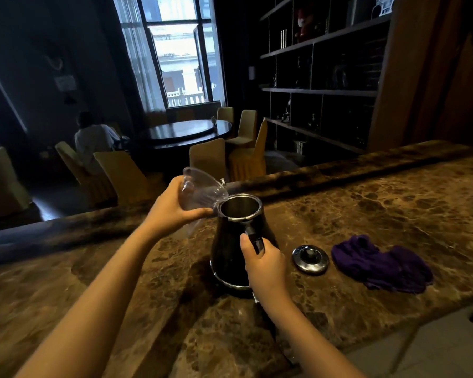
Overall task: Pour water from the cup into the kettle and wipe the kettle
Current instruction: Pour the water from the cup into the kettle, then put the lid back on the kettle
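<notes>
A dark steel kettle [228,249] stands upright with its top open on the brown marble counter [393,214]. My left hand [172,207] holds a clear plastic cup [200,190] tipped over, its rim against the left edge of the kettle's mouth. My right hand [265,264] is wrapped around the kettle's black handle on the near side. The kettle's round metal lid [310,259] lies flat on the counter just right of the kettle. A crumpled purple cloth [382,264] lies further right.
The counter has a raised ledge [339,170] along its far side. Beyond it are a round dark table [185,132], several yellow-covered chairs and a seated person [93,140]. Dark shelves [325,91] fill the right wall. Pale floor [434,350] shows at the bottom right.
</notes>
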Motion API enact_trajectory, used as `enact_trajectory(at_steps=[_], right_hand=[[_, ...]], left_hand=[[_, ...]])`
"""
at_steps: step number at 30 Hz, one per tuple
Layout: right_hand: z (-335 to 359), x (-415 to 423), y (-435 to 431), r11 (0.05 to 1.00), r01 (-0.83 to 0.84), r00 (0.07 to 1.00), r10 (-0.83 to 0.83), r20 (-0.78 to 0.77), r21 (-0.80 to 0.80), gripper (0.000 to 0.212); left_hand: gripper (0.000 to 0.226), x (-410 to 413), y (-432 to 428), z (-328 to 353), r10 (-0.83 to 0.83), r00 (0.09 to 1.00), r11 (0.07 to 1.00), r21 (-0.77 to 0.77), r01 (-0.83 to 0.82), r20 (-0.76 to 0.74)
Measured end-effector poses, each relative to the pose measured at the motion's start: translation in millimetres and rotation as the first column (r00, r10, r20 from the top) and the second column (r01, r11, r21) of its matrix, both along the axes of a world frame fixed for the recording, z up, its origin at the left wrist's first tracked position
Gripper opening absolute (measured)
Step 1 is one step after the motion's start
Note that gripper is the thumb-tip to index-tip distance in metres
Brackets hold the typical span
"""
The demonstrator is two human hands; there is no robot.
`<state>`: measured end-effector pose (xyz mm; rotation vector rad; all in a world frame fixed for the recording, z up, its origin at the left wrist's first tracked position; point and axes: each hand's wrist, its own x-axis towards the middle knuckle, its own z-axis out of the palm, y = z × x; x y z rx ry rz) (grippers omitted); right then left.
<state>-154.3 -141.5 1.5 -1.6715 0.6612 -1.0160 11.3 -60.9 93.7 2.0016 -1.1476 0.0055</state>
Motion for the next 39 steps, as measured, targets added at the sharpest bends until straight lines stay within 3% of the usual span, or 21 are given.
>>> enact_trajectory(at_steps=[4,7,10,13,17,26,29,31,34,36,39], right_hand=[[-0.8,0.2,-0.4,1.000,-0.019,1.000,0.018,0.007,0.021,0.040],[0.4,-1.5,-0.3,1.000,-0.025,1.000,0.025,0.007,0.004,0.040],[0.8,-3.5,-0.6,0.999,-0.038,0.999,0.038,0.003,-0.013,0.039],[-0.1,-3.9,-1.5,0.998,-0.052,0.999,0.052,0.004,-0.020,0.038],[-2.7,-2.8,-2.2,0.996,-0.092,0.995,0.092,0.027,0.008,0.039],[-1.1,-11.9,-5.0,0.944,-0.308,0.951,0.301,0.073,0.121,0.028],[-0.5,-20.0,-5.1,0.951,-0.307,0.952,0.308,-0.006,0.016,0.034],[-1.5,-28.0,-11.7,0.965,-0.250,0.967,0.245,-0.075,-0.081,0.043],[-4.8,-39.3,-46.3,0.988,-0.027,0.993,0.009,-0.119,-0.154,0.043],[-12.1,-43.8,-82.4,0.940,0.131,0.902,-0.245,-0.355,-0.315,0.035],[-31.1,-47.3,-119.9,0.899,0.011,0.610,-0.353,-0.709,-0.438,0.039]], left_hand=[[0.080,1.1,25.3,-55.9,0.014,0.880,0.953,-0.261,-0.156,-0.475],[0.077,-4.3,35.5,-84.9,0.032,0.814,0.917,-0.307,-0.254,-0.580],[0.083,-4.8,43.6,-104.0,0.092,0.764,0.910,-0.257,-0.325,-0.638],[0.085,-4.7,49.5,-113.8,0.171,0.767,0.917,-0.184,-0.353,-0.618],[0.082,-7.3,52.4,-119.4,0.169,0.772,0.911,-0.201,-0.360,-0.613],[0.101,-10.5,62.1,-128.4,0.232,0.775,0.922,-0.119,-0.367,-0.588],[0.073,-38.2,70.1,-119.0,0.430,0.764,0.798,-0.194,-0.571,-0.481],[0.042,-72.6,67.1,-107.9,0.481,0.792,0.732,-0.325,-0.599,-0.376],[0.019,-123.2,44.4,-91.3,0.321,0.930,0.867,-0.341,-0.364,-0.178],[0.024,-143.1,22.5,-86.2,0.154,0.971,0.948,-0.251,-0.197,-0.182],[0.032,-156.3,-5.9,-79.0,0.093,0.925,0.973,-0.164,-0.163,-0.368]])
